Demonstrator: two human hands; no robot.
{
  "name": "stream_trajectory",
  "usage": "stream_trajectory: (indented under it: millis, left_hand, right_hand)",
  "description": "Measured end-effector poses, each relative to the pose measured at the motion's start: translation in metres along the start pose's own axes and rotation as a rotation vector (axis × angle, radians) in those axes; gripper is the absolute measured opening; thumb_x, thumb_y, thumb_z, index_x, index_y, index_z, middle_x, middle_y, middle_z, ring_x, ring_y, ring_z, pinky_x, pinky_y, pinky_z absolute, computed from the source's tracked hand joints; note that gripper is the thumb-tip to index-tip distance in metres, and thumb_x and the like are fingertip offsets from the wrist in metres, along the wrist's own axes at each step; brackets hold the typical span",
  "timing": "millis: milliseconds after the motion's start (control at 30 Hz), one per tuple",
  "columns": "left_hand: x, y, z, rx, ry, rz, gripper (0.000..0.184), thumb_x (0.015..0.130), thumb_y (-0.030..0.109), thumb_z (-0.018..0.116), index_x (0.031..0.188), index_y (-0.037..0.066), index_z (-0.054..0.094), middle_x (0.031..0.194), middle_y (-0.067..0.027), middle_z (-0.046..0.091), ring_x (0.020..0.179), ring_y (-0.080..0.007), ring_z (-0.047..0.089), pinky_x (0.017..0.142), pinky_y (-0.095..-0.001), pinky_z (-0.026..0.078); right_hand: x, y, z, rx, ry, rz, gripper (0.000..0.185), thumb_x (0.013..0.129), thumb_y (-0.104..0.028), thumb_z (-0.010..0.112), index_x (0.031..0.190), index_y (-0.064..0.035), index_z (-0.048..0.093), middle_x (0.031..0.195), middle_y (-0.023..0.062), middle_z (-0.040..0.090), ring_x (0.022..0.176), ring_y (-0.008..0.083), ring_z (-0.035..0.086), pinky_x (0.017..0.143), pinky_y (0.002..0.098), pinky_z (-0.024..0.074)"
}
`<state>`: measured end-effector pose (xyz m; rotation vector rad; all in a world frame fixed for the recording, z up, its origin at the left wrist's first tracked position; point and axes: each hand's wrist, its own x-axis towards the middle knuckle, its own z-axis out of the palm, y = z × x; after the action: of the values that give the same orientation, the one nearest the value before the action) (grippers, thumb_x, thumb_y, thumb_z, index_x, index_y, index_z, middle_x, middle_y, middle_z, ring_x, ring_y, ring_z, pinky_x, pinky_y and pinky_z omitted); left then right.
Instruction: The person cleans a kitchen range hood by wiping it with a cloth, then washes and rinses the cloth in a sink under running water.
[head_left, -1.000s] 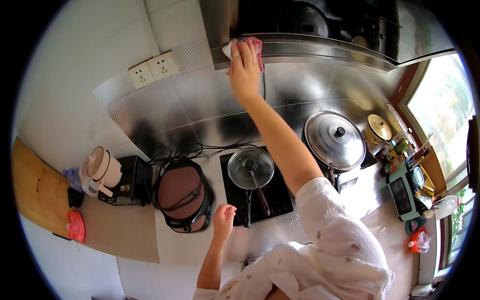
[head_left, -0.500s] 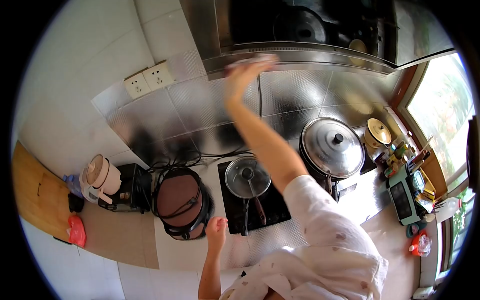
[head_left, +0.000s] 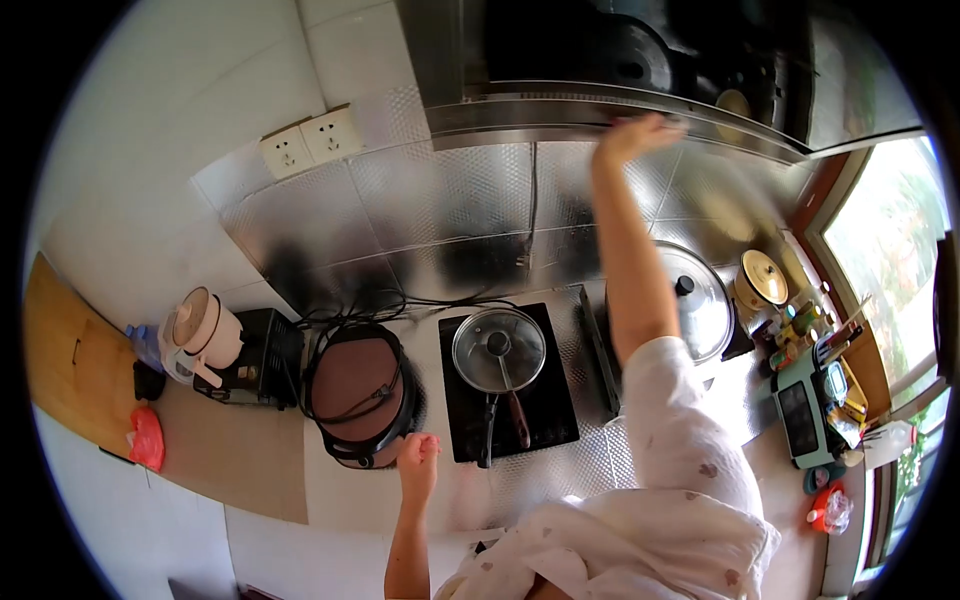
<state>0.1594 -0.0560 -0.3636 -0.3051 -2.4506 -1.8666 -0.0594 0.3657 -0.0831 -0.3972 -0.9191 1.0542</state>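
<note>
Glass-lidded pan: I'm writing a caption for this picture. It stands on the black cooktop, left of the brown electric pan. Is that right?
Not quite. The head view shows the glass-lidded pan to the right of the brown electric pan. It does stand on the black cooktop.

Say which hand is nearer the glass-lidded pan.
Left. Left hand: on the near side of the glass-lidded pan, left of it. Right hand: farther off, up at the front edge of the range hood, right of the pan.
</note>
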Motion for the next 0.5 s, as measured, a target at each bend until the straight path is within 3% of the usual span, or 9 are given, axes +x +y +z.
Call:
stream_trajectory:
  millis: [100,167,200,267,333,400,500]
  left_hand:
    - [0.001,0.003,0.003,0.03,-0.034,0.023,0.013,0.085,0.01,0.051,0.078,-0.001,0.054,0.072,-0.0061,0.053,0.063,-0.0123,0.054,0.057,-0.0234,0.042]
    - [0.001,0.014,0.008,0.077,-0.055,0.054,0.013,0.086,0.01,0.049,0.079,-0.001,0.052,0.074,-0.0054,0.053,0.062,-0.0109,0.053,0.058,-0.0225,0.042]
    - [0.003,0.023,0.01,0.021,-0.051,0.044,0.012,0.084,0.01,0.051,0.079,-0.001,0.054,0.073,-0.0064,0.054,0.062,-0.0125,0.055,0.057,-0.0231,0.043]
    - [0.002,0.033,0.012,-0.038,-0.036,0.042,0.011,0.083,0.01,0.052,0.079,0.0,0.055,0.073,-0.0074,0.055,0.062,-0.0141,0.057,0.057,-0.0236,0.044]
    - [0.0,0.036,0.01,-0.012,-0.014,0.047,0.011,0.083,0.01,0.052,0.078,0.0,0.055,0.075,-0.0084,0.056,0.061,-0.014,0.057,0.056,-0.0239,0.045]
    - [-0.004,0.027,0.004,0.014,0.012,0.053,0.011,0.083,0.01,0.052,0.078,0.0,0.055,0.075,-0.0086,0.056,0.061,-0.0141,0.057,0.056,-0.024,0.044]
    - [-0.013,0.018,-0.012,0.039,0.075,0.047,0.011,0.082,0.01,0.053,0.077,0.0,0.055,0.073,-0.0084,0.057,0.061,-0.0143,0.056,0.056,-0.0246,0.044]
  right_hand:
    - [0.021,-0.02,-0.019,0.327,-0.121,0.155,0.058,0.088,-0.015,0.037,0.136,-0.0027,0.007,0.143,0.0195,0.0,0.132,0.0309,0.008,0.094,0.038,0.0383]
    - [0.003,0.001,-0.007,-0.01,-0.075,0.002,0.063,0.086,-0.013,0.039,0.137,-0.0022,0.003,0.142,0.0222,0.001,0.13,0.0324,0.012,0.098,0.0386,0.0335]
    - [-0.023,0.01,0.01,-0.356,0.02,-0.144,0.066,0.085,-0.012,0.04,0.136,-0.0005,0.0,0.141,0.0247,0.003,0.128,0.034,0.022,0.1,0.0375,0.0309]
    - [-0.096,-0.041,0.024,0.172,-0.161,0.074,0.071,0.081,-0.009,0.042,0.136,-0.0008,-0.001,0.141,0.0223,-0.011,0.13,0.0348,-0.016,0.107,0.0383,0.0016]
    - [-0.157,-0.042,0.036,0.038,-0.311,-0.181,0.072,0.08,-0.01,0.044,0.136,0.0,0.001,0.14,0.0255,-0.011,0.13,0.0416,-0.009,0.107,0.0407,0.0063]
    - [-0.203,-0.039,0.047,-0.022,-0.478,-0.284,0.072,0.079,-0.009,0.048,0.135,0.0027,0.005,0.137,0.0314,-0.01,0.128,0.0467,-0.005,0.105,0.0448,0.0115]
    - [-0.233,-0.033,0.056,-0.059,-0.549,-0.451,0.072,0.076,-0.007,0.052,0.133,0.005,0.01,0.135,0.0366,-0.004,0.126,0.0518,0.002,0.102,0.0481,0.0173]
